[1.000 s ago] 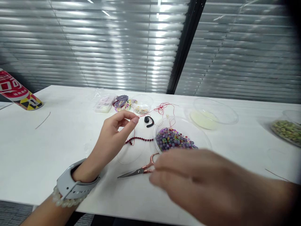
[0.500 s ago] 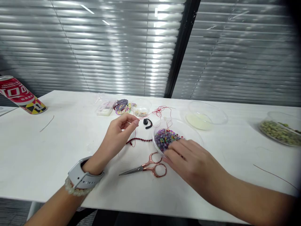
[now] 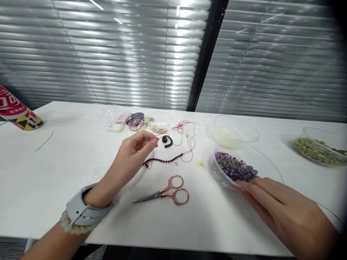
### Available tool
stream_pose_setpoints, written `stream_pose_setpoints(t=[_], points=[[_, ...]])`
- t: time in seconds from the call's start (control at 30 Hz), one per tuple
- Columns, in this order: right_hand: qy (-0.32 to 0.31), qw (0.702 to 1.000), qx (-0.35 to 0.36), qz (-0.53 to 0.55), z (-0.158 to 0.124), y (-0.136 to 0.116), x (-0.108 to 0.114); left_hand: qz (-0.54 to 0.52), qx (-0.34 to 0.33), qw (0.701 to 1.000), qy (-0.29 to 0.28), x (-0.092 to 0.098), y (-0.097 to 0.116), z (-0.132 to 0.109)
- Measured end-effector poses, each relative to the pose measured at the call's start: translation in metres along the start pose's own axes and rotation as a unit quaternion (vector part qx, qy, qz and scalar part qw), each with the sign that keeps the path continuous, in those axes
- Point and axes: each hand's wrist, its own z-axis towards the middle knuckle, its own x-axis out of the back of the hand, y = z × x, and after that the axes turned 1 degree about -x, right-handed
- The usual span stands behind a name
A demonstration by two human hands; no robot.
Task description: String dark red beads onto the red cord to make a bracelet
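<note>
My left hand [image 3: 132,159] is pinched shut at the fingertips on a thin red thread [image 3: 180,142], which loops across the white table [image 3: 67,173]. A strand of dark red beads [image 3: 162,161] lies on that thread below the fingertips. A black earpiece [image 3: 168,141] sits just beyond them. My right hand [image 3: 282,211] has its fingers on the rim of a clear plastic dish [image 3: 267,162], whose mixed purple and multicoloured beads [image 3: 235,167] are heaped to one side. Rose-gold scissors [image 3: 169,193] lie closed between my hands, touching neither.
At the back stand a plastic box [image 3: 116,122], a purple bead bunch [image 3: 137,120], a small bowl of beads [image 3: 159,122] and a clear bowl with pale contents [image 3: 234,131]. Green beads [image 3: 316,151] sit at right. A red-patterned can [image 3: 18,113] lies at far left.
My right hand has moved right with the dish of beads, which now sits further right, tilted, its beads heaped to one side. The red thread shows more fully. My left hand has barely moved.
</note>
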Motion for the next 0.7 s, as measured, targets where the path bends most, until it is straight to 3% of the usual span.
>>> stream_pose_setpoints(t=[0.07,0.13,0.23,0.27,0.3,0.37,0.43,0.57,0.7], points=[[-0.031,0.998,-0.02,-0.042,0.001,0.005,0.0,-0.015,0.0,1.0,0.024,0.002,0.001,0.001],[-0.02,0.998,-0.026,-0.06,0.013,0.004,0.006,-0.036,-0.008,0.998,0.053,0.005,0.002,0.002],[0.054,0.998,0.012,-0.012,0.053,-0.005,0.021,-0.067,-0.009,0.994,0.084,0.008,0.003,0.004],[0.036,0.999,0.033,0.018,0.07,-0.008,0.024,-0.075,-0.005,0.993,0.09,0.009,0.003,0.005],[-0.008,0.998,0.043,0.043,0.089,-0.011,0.025,-0.083,-0.002,0.992,0.094,0.01,0.003,0.005],[-0.155,0.985,0.039,0.062,0.124,-0.014,0.018,-0.098,0.0,0.99,0.101,0.011,0.001,0.007],[-0.293,0.954,0.017,0.055,0.156,-0.015,0.001,-0.115,0.001,0.987,0.112,0.013,-0.002,0.008],[-0.403,0.914,0.028,0.039,0.195,-0.013,-0.039,-0.158,0.0,0.977,0.147,0.016,-0.005,0.011],[-0.488,0.87,0.049,0.047,0.206,-0.009,-0.061,-0.189,-0.011,0.97,0.153,0.016,-0.004,0.012]])
